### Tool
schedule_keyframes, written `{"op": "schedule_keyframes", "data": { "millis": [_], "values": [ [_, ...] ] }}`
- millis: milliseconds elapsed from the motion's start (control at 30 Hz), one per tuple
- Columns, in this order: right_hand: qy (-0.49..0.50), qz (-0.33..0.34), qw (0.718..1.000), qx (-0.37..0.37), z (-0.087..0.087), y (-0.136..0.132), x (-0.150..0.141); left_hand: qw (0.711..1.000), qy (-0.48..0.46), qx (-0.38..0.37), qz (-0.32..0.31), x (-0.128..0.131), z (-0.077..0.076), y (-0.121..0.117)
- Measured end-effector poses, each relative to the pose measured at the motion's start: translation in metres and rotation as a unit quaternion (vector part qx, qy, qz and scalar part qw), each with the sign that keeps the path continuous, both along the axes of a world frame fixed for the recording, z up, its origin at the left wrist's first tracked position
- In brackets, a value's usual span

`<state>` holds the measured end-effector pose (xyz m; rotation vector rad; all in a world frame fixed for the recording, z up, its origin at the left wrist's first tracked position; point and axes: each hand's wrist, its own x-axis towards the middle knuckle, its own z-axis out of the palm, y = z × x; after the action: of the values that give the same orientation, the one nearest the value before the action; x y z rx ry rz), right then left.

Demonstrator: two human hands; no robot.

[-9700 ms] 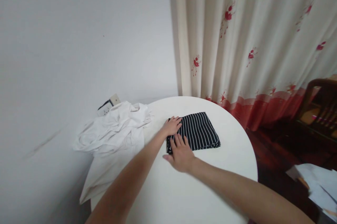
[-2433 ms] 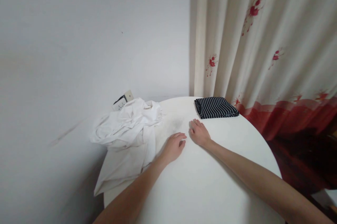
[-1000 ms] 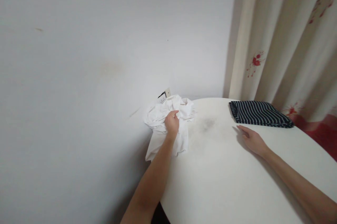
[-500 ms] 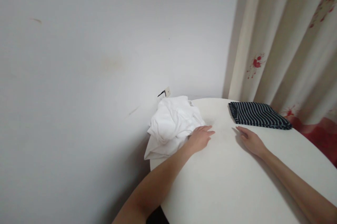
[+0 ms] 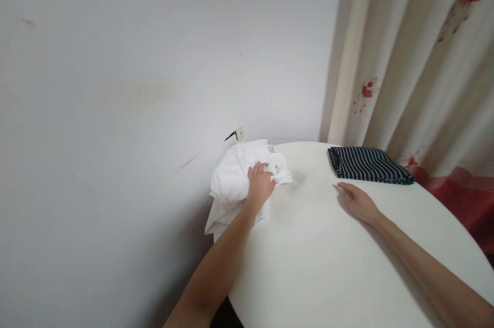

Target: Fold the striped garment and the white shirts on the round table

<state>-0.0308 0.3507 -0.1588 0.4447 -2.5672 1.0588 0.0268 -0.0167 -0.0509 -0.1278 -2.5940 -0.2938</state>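
Observation:
A crumpled white cloth (image 5: pixel 232 171), perhaps a garment, lies heaped at the left rim of the round white table (image 5: pixel 324 246). My left hand (image 5: pixel 261 184) is on the right side of the heap, its fingers curled into the fabric and gripping a bunched fold. Part of the cloth is hidden under that hand. My right hand (image 5: pixel 360 201) rests on the tabletop, fingers extended and holding nothing. Just beyond it lies a folded dark cloth with white stripes (image 5: pixel 370 164), which it does not touch.
A white wall (image 5: pixel 135 127) runs close along the table's left side, with a power socket (image 5: pixel 233 138) behind the cloth heap. A cream curtain with red flowers (image 5: pixel 405 60) hangs behind the right side. Grey smudges mark the tabletop.
My left hand has moved left from the tabletop onto the white cloth and taken hold of it. The cloth's right edge has shifted left. My right hand has barely moved.

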Motion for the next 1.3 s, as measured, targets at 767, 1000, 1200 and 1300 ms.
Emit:
{"op": "schedule_keyframes", "data": {
  "millis": [767, 1000, 1200, 1300],
  "values": [
    [0.181, 0.226, 0.950, 0.120, 0.075, -0.055, 0.066, 0.796, -0.246, 0.384, -0.398, 0.026, 0.010, 0.052],
    [0.241, 0.233, 0.942, 0.016, 0.070, -0.050, 0.057, 0.898, 0.026, 0.264, -0.351, 0.041, 0.031, 0.064],
    [0.167, 0.130, 0.969, -0.126, 0.070, -0.044, 0.055, 0.925, 0.085, 0.018, -0.371, 0.077, 0.031, 0.091],
    [0.095, 0.089, 0.968, -0.215, 0.073, -0.041, 0.055, 0.949, 0.073, -0.055, -0.302, 0.086, 0.016, 0.110]
  ]
}}
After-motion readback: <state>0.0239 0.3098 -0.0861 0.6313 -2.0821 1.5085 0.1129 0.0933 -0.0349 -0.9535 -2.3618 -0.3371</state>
